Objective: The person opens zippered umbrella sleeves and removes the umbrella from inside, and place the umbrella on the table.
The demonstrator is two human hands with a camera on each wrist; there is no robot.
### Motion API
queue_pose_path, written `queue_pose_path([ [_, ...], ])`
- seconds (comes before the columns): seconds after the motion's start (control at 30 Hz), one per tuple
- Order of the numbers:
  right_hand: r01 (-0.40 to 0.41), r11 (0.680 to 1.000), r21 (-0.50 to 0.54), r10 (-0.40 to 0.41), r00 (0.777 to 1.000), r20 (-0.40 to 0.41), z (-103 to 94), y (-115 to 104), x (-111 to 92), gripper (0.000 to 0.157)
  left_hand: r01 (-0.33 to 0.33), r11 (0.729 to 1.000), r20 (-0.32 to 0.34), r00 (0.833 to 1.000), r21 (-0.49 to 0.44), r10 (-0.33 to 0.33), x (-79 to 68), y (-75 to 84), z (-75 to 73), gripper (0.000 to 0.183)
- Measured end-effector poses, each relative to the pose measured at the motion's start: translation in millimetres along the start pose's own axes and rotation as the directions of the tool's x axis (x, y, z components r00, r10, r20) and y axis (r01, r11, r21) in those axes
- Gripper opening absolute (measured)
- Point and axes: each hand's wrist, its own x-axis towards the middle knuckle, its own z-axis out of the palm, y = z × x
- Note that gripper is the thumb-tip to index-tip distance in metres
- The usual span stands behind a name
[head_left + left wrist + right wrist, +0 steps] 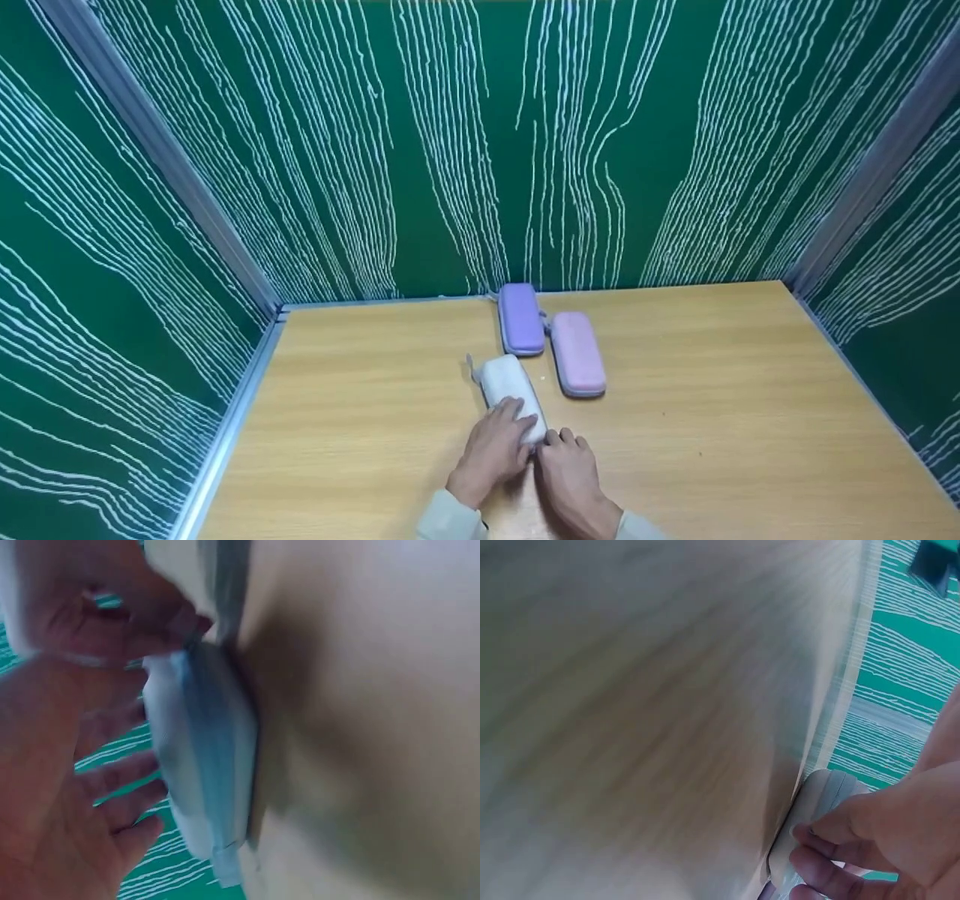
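A white zip-up pencil case [504, 377] lies on the table, its long side pointing away from me. My left hand [491, 450] rests on its top near the close end; in the left wrist view the fingers [124, 784] look spread and fairly straight against the case [206, 757]. At the near right corner is my right hand [571, 472], its thumb and curled fingers [821, 866] pinching at the zipper edge, where the zipper pull itself is hidden. A strap loop [471, 366] sticks out at the far left end. The case appears closed along the visible zipper band.
Beyond the white case lie a purple case [521, 319], close to the back wall, and a pink case [577, 354] to its right. Green panels with white wavy lines [450, 150] enclose the wooden table [360, 390] at the back and both sides, joined by metal posts [165, 142].
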Motion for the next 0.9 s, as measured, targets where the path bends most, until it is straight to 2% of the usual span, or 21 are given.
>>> queue_pose_path([
  [0.1,-0.001,1.0,-0.009,0.001,0.999,0.048,-1.6,0.9,-0.3,0.006,-0.075,0.997,0.046,0.996,-0.012,0.075,2.8,-8.9,-6.3,0.046],
  [0.2,0.003,1.0,-0.014,-0.002,0.997,0.078,-3.1,1.9,-0.3,0.005,-0.158,0.987,0.079,0.984,-0.01,0.158,5.3,-15.8,-10.7,0.049],
  [0.33,0.011,1.0,-0.011,-0.01,0.997,0.077,-3.4,3.1,-0.5,0.004,-0.233,0.972,0.114,0.966,0.011,0.23,9.2,-19.2,-14.5,0.05],
  [0.47,0.017,1.0,-0.015,-0.016,0.996,0.085,-3.6,4.0,-0.3,0.005,-0.251,0.968,0.11,0.963,0.021,0.248,11.1,-19.2,-15.2,0.048],
  [0.67,0.01,1.0,-0.016,-0.009,0.995,0.095,-3.7,5.3,1.3,0.006,-0.304,0.95,0.028,0.953,0.077,0.303,11.7,-19.8,-12.7,0.04],
  [0.9,0.009,1.0,0.005,-0.009,1.0,-0.003,-1.3,7.7,-0.2,0.004,-0.274,0.953,-0.001,0.961,0.131,0.276,9.1,-18.6,-5.3,0.044],
])
